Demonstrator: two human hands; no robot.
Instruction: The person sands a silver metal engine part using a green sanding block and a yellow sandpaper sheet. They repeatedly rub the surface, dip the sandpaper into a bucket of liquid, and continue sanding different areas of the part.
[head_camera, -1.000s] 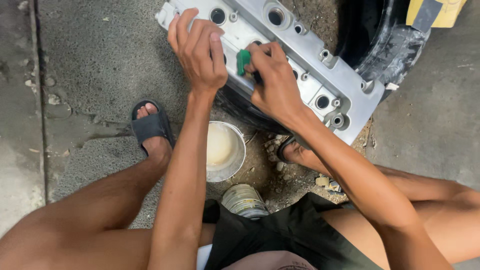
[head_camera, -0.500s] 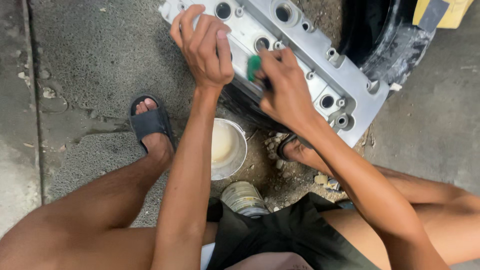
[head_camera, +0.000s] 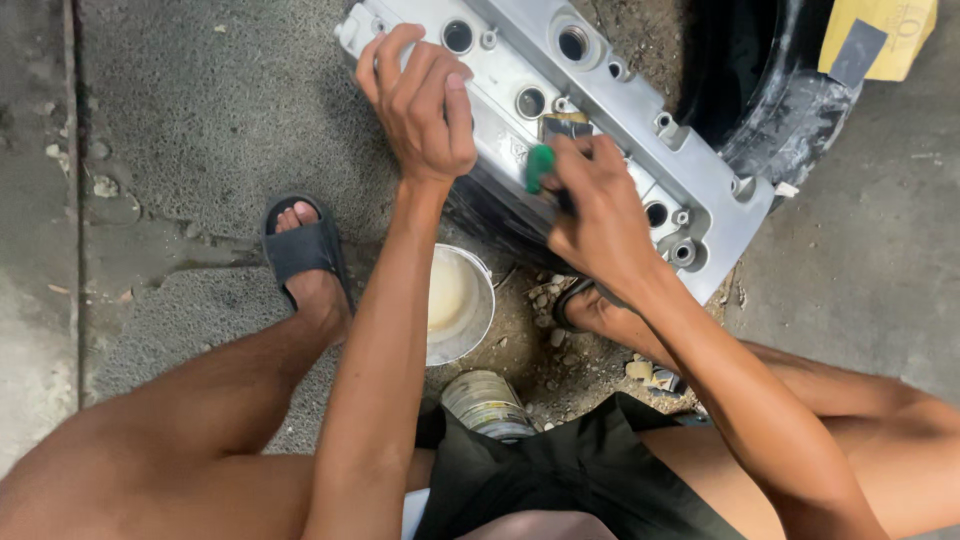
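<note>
The right hand (head_camera: 598, 215) is closed around a small green scrubbing pad (head_camera: 540, 166), which sticks out past the thumb and presses onto the silver engine valve cover (head_camera: 690, 170). Just above the pad, touching the fingertips, a dark rectangular patch (head_camera: 566, 128) lies on the cover's surface. Beside that grip, on its left, the left hand (head_camera: 420, 105) lies curled over the cover's near edge, fingers bent onto the metal and thumb down the side, clamping the cover in place; the two hands are close but not touching. The cover lies slanted, its low end under the left hand and its far end running off beyond the right wrist, propped on a black tyre (head_camera: 770, 90) behind it. Below the hands, between the forearms, a pale plastic tub (head_camera: 470, 310) stands on gravelly ground, and nearer the body a round tin can (head_camera: 490, 400) lies by the black shorts (head_camera: 560, 480). Well off to the left of the grip, a foot in a dark slide sandal (head_camera: 300, 250) rests on the concrete. Farthest off, past the tyre, a yellow card (head_camera: 890, 30) leans at the corner.
</note>
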